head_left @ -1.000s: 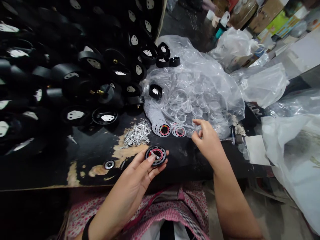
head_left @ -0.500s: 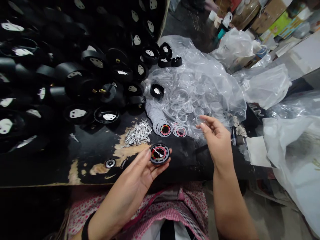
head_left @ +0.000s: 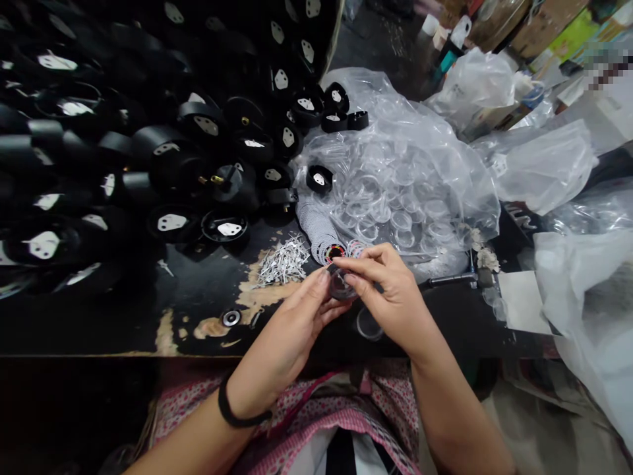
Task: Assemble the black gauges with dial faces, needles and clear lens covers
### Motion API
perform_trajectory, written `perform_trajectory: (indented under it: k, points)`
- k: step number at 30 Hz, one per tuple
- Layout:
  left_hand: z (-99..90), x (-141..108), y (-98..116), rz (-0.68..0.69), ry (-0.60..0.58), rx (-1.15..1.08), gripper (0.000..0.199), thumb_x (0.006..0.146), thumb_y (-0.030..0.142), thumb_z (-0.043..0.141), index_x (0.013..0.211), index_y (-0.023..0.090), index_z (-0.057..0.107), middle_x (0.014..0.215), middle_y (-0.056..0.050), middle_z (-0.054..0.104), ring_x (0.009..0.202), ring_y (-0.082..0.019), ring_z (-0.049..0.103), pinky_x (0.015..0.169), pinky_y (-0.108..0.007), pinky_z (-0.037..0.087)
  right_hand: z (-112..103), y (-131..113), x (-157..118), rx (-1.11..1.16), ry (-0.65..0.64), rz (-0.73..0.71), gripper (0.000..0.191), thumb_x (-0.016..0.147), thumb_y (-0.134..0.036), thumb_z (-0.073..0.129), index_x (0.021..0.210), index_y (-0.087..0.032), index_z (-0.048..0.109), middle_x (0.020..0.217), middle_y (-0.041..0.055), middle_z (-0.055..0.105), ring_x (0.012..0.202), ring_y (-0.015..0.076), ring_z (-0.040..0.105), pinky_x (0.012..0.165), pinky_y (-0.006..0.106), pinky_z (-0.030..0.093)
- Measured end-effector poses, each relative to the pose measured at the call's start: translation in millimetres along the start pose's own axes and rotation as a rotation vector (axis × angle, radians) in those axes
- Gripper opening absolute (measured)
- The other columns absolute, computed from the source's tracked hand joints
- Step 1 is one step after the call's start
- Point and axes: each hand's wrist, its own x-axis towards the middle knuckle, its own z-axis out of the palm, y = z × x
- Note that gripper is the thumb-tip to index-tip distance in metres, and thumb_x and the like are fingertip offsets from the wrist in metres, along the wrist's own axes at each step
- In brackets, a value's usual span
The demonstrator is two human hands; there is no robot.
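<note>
Between my hands is a small round pressure gauge point(head_left: 340, 285), its dial partly hidden by fingers. My left hand point(head_left: 309, 310) is closed around its left side and underside. My right hand point(head_left: 388, 290) pinches at the gauge's face and right edge, where a clear round cover seems to lie over the dial; whether it is seated I cannot tell. Another clear cover point(head_left: 370, 324) lies on the black table just below my right hand. Behind my hands are a fanned row of printed dial discs point(head_left: 316, 224) and a heap of small white pointers point(head_left: 284, 260).
Many black gauge housings point(head_left: 171, 158) are piled on the left and back. Clear covers point(head_left: 403, 221) lie on a plastic bag point(head_left: 420, 125). A dark screwdriver-like tool point(head_left: 450, 280) and white card point(head_left: 524, 302) lie right. A metal-centred ring point(head_left: 231, 318) is near the table edge.
My right hand has moved left from the pile of clear covers to the gauge in my left hand. A clear cover now shows on the table below it. The view has shifted slightly.
</note>
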Motion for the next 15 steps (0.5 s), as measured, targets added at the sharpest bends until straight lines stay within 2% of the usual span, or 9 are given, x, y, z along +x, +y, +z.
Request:
perform_trajectory:
  k: [3, 5, 7, 10, 13, 15]
  points:
    - [-3.3, 4, -7, 0.038, -0.014, 0.081, 0.037, 0.087, 0.04, 0.072, 0.122, 0.029, 0.07, 0.138, -0.003, 0.066, 0.121, -0.024, 0.064, 0.097, -0.035, 0.055, 4, 3, 3, -0.008, -0.034, -0.002, 0.028, 0.097, -0.02, 0.056, 0.119, -0.026, 0.072, 0.109, 0.006, 0.058, 0.106, 0.0165, 0.06, 0.094, 0.032, 0.051]
    - [-4.9, 5, -10, 0.1, -0.015, 0.197, 0.042, 0.087, 0.037, 0.073, 0.128, 0.03, 0.067, 0.143, -0.002, 0.064, 0.128, -0.025, 0.061, 0.103, -0.036, 0.052, 4, 1, 4, 0.005, -0.004, 0.014, 0.023, 0.1, -0.026, 0.053, 0.112, -0.023, 0.072, 0.105, 0.0057, 0.06, 0.105, 0.0168, 0.061, 0.092, 0.031, 0.05]
    - [-5.6, 2, -12, 0.166, -0.009, 0.331, 0.047, 0.086, 0.037, 0.073, 0.132, 0.029, 0.065, 0.142, -0.002, 0.065, 0.132, -0.025, 0.058, 0.109, -0.037, 0.047, 4, -3, 4, -0.019, 0.053, 0.055, 0.028, 0.103, -0.034, 0.047, 0.094, -0.019, 0.069, 0.09, 0.0038, 0.061, 0.09, 0.0159, 0.062, 0.081, 0.029, 0.049]
    - [-4.8, -6, -16, 0.197, -0.036, 0.484, 0.05, 0.087, 0.039, 0.071, 0.136, 0.03, 0.062, 0.137, -0.002, 0.068, 0.132, -0.025, 0.058, 0.112, -0.037, 0.044, 9, -7, 3, -0.128, 0.142, 0.06, 0.04, 0.105, -0.037, 0.038, 0.072, -0.02, 0.054, 0.069, -0.0005, 0.053, 0.067, 0.0138, 0.053, 0.066, 0.028, 0.04]
    - [-0.2, -12, -17, 0.253, -0.068, 0.58, 0.044, 0.092, 0.04, 0.065, 0.134, 0.032, 0.063, 0.135, -0.001, 0.069, 0.126, -0.023, 0.062, 0.109, -0.034, 0.046, 17, -7, 1, -0.182, 0.252, -0.012, 0.041, 0.106, -0.032, 0.034, 0.068, -0.021, 0.047, 0.065, -0.0009, 0.051, 0.063, 0.0133, 0.05, 0.066, 0.028, 0.036]
    - [5.3, -12, -17, 0.305, -0.046, 0.606, 0.039, 0.093, 0.04, 0.063, 0.132, 0.032, 0.064, 0.134, 0.0, 0.07, 0.122, -0.021, 0.064, 0.107, -0.031, 0.047, 22, -6, 3, -0.158, 0.306, -0.033, 0.041, 0.106, -0.031, 0.035, 0.068, -0.021, 0.046, 0.064, -0.001, 0.051, 0.062, 0.0131, 0.05, 0.066, 0.028, 0.037]
